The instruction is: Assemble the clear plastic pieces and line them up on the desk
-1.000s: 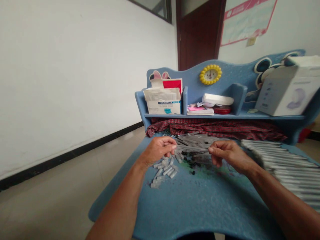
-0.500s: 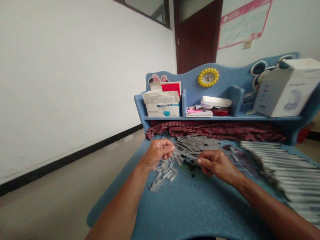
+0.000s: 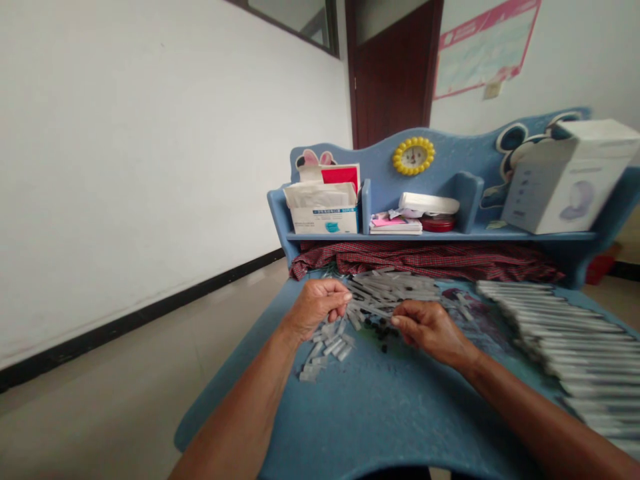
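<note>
My left hand is closed in a pinch at one end of a slim translucent tube, which looks like a pen barrel. At its other end, the fingers of my right hand are closed on the same tube. Behind it spreads a loose pile of similar translucent tubes. Short clear caps lie scattered below my left hand. Small black plugs sit on the table just left of my right hand. My fingers hide the tube's two ends.
Long pen-like tubes lie in a row on the right of the blue table. A checked cloth is bunched under the shelf. On the shelf stand a mask box, a red tin and a white carton.
The view has shifted very slightly. Both hands keep nearly the same place and the same hold on the tube.
</note>
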The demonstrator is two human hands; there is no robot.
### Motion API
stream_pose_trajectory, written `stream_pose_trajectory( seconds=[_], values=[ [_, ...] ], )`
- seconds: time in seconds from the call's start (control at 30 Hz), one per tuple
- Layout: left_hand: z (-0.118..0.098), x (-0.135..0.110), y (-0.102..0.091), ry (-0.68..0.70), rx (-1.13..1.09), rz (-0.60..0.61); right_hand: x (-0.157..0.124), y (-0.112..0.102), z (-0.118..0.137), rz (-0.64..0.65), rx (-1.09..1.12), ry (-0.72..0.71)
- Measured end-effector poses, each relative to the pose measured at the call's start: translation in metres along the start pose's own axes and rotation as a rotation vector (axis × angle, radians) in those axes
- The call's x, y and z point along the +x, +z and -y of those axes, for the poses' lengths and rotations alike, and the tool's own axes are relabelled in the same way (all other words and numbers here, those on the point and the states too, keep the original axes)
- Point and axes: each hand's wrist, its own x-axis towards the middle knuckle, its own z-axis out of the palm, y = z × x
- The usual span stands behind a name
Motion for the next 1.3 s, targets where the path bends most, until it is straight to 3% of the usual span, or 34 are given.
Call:
stream_pose_trajectory(
  seconds=[0.2,0.37,0.53,0.73,0.9,1.1,1.2,1.3],
  values=[
    [-0.007,0.003,0.006,0.033,0.056,-0.057,0.006,-0.003,0.002,-0.005,-0.132,-0.051],
    [-0.006,0.009,0.017,-0.036,0.139,0.041,0.012,-0.007,0.008,-0.026,-0.439,-0.206],
    [-0.005,0.010,0.017,-0.054,0.175,0.113,0.010,-0.009,0.023,-0.013,-0.696,-0.219],
    [-0.004,0.011,0.008,0.007,0.209,0.081,0.004,-0.032,0.057,0.184,-0.951,-0.171],
    [-0.006,0.012,0.012,-0.026,0.311,0.139,-0.035,-0.082,0.067,0.256,-1.020,-0.087],
    [-0.006,0.013,0.022,-0.042,0.409,0.165,-0.116,-0.155,0.024,0.167,-1.054,0.174],
    [-0.007,0.013,0.023,-0.039,0.445,0.155,-0.147,-0.174,0.002,0.117,-1.004,0.218],
    [-0.009,0.013,0.025,-0.042,0.456,0.146,-0.162,-0.178,-0.009,0.120,-1.021,0.203]
  ],
)
